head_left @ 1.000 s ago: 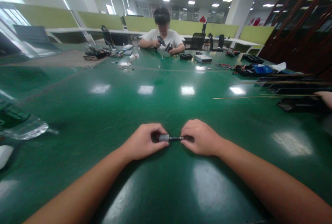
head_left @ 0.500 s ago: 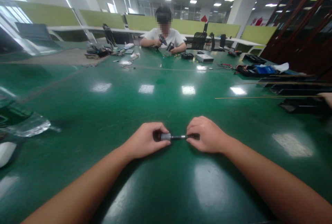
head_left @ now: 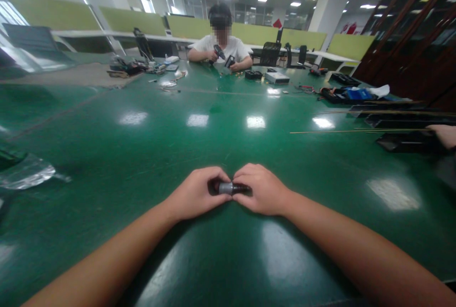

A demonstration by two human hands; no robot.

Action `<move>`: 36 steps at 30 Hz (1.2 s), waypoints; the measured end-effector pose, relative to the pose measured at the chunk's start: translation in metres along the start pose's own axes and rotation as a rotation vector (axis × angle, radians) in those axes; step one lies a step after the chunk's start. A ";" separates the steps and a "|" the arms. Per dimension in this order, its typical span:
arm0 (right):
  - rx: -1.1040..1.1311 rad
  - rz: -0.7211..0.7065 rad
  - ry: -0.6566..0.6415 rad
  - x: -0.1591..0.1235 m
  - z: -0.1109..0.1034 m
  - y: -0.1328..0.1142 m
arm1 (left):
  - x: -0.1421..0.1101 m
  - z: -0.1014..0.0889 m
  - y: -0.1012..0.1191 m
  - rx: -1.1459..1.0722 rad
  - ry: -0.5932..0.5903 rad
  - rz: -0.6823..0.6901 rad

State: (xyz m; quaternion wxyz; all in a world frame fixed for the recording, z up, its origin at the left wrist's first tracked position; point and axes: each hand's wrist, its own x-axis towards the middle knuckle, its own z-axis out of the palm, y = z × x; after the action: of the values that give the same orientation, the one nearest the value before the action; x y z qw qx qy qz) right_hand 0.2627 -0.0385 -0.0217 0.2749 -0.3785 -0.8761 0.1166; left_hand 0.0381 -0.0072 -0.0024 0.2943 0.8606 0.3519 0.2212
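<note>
Drawn in against the left hand (head_left: 199, 194), the right hand (head_left: 262, 190) has closed the gap where a slim shaft showed a moment earlier; the left hand has hardly shifted, and the whole scene has slid slightly with the camera.

Head view, followed from my remote station: the left hand pinches a grey barrel (head_left: 225, 188) between thumb and fingers, while the right hand grasps the dark part (head_left: 238, 187) in line with it. Fingertips of both hands meet at the middle, low over the green desk (head_left: 213, 148), directly before the wearer. Barrel and dark part lie end to end, roughly level; I cannot tell whether they rest on the desk or hang just above it.

By my reading, the bringing-together is done or nearly so, since no bare shaft shows between the hands. I cannot tell whether one piece sits inside the other or is locked there, because fingers cover the joint. Letting go and setting down are not yet done; both hands hold on.

Across the desk, a person in a white shirt (head_left: 236, 51) holds a dark drill-like tool (head_left: 219, 52), near a pale box (head_left: 277, 78). Clear plastic (head_left: 30, 174) lies at far left. At far right, another person's hand (head_left: 443, 134) is at the black trays (head_left: 401, 142), beside thin rods (head_left: 320, 132).
</note>
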 end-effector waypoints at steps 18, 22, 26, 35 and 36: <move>0.020 -0.011 0.037 -0.005 -0.001 0.003 | -0.001 -0.003 0.003 -0.060 -0.032 -0.059; 0.026 -0.017 0.034 -0.005 0.000 0.001 | -0.002 -0.002 0.001 -0.093 -0.058 -0.059; 0.029 -0.008 0.024 -0.005 -0.001 -0.001 | -0.002 -0.002 0.001 -0.138 -0.070 -0.074; 0.029 -0.018 0.021 -0.004 0.000 0.000 | -0.002 -0.001 -0.002 -0.158 -0.078 -0.068; 0.031 -0.020 0.018 -0.004 0.001 0.001 | -0.002 -0.001 -0.002 -0.156 -0.078 -0.067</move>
State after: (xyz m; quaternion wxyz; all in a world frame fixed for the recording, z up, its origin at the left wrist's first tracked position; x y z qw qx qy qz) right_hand 0.2650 -0.0407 -0.0247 0.2899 -0.3664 -0.8755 0.1237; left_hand 0.0351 -0.0064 -0.0031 0.3814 0.8307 0.3504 0.2041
